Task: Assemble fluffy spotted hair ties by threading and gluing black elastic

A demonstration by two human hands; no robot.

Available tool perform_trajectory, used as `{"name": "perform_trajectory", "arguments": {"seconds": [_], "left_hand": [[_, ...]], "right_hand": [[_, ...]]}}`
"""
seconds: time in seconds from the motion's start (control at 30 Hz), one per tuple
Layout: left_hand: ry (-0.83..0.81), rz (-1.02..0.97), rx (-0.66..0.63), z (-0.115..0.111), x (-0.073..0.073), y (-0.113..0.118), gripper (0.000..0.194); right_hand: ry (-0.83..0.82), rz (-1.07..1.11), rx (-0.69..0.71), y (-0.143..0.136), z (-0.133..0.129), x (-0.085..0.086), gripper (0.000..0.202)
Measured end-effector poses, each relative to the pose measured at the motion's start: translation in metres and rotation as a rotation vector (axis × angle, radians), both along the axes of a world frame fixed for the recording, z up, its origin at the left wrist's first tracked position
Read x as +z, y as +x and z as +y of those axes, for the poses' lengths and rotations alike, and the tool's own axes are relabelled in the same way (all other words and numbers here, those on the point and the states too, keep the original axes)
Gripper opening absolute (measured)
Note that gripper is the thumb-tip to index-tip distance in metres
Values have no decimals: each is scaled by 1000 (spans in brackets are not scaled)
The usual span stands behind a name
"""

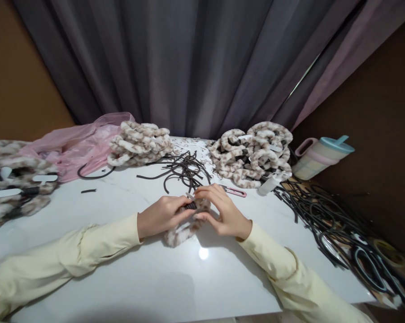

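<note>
Between my two hands is a fluffy white-and-brown ring [180, 236], its lower side resting at the table top. My left hand [163, 215] grips it on the left, thumb and fingers closed near a dark ribbed wrapped part [190, 206]. From the right, my right hand [220, 210] pinches the ring's upper part with curved fingers. A small pale tip sticks up between the hands; its kind is unclear. Just beyond them lies a tangle of dark cords [187, 169]. A pink-handled cutter [235, 191] lies beyond my right hand.
Piles of similar fluffy rings stand at the back left [140, 141], back right [266, 146] and far left. A pink plastic bag [84, 141] lies behind. On the right are a small white bottle [269, 185], a lidded tumbler [318, 159], black cords [323, 215] and scissors [370, 269].
</note>
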State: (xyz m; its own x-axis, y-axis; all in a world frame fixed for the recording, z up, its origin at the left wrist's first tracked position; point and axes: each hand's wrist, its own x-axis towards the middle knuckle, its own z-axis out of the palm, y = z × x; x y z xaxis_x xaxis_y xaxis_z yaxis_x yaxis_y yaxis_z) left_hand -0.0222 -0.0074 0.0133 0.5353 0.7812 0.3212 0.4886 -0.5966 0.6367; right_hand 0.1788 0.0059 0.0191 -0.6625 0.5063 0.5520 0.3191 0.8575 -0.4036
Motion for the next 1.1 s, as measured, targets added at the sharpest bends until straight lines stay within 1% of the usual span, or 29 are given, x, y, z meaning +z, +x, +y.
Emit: {"name": "perform_trajectory", "arguments": {"seconds": [0.07, 0.13, 0.17, 0.23, 0.33, 0.4, 0.5, 0.6, 0.63, 0.7, 0.8, 0.87, 0.97, 1.03, 1.1], "left_hand": [[280, 123, -96, -1, -2, -2, 23], [452, 201, -141, -1, -4, -3, 24], [499, 220, -139, -2, -4, -2, 24], [516, 211, -118, -2, -4, -1, 23], [410, 125, -79, -3, -2, -1, 19], [355, 88, -65, -3, -1, -2, 19], [384, 51, -49, -4, -1, -2, 16], [423, 4, -66, -5, -1, -3, 17], [398, -16, -75, -6, -1, -3, 17], [257, -69, -78, -8, 0, -2, 16], [-102, -141, -31, -10, 7, 0, 10], [-326, -195, 5, -10, 14, 1, 6], [-576, -311, -11, -7, 24, 3, 14], [-693, -369, -42, -4, 26, 3, 20], [-780, -400, -74, -1, 26, 3, 25]], "right_hand": [[27, -77, -38, 3, 1, 5, 17], [63, -166, -60, 2, 0, 5, 13], [81, -205, -65, 1, 0, 4, 13], [112, -249, -84, -2, -2, 0, 11], [132, -226, -138, -7, -4, -3, 10], [111, -177, -164, -8, -5, -3, 9], [62, -112, -157, -10, -7, -3, 8], [69, -77, -125, -13, -10, -5, 8], [90, -62, -121, -14, -11, -6, 9], [149, -31, -124, -16, -13, -8, 10], [245, -35, -120, -16, -14, -8, 12], [299, -91, -118, -13, -13, -5, 12], [368, -218, -142, -8, -8, 0, 13], [401, -279, -158, -6, -5, 3, 15], [394, -285, -152, -6, -5, 3, 14]]}}
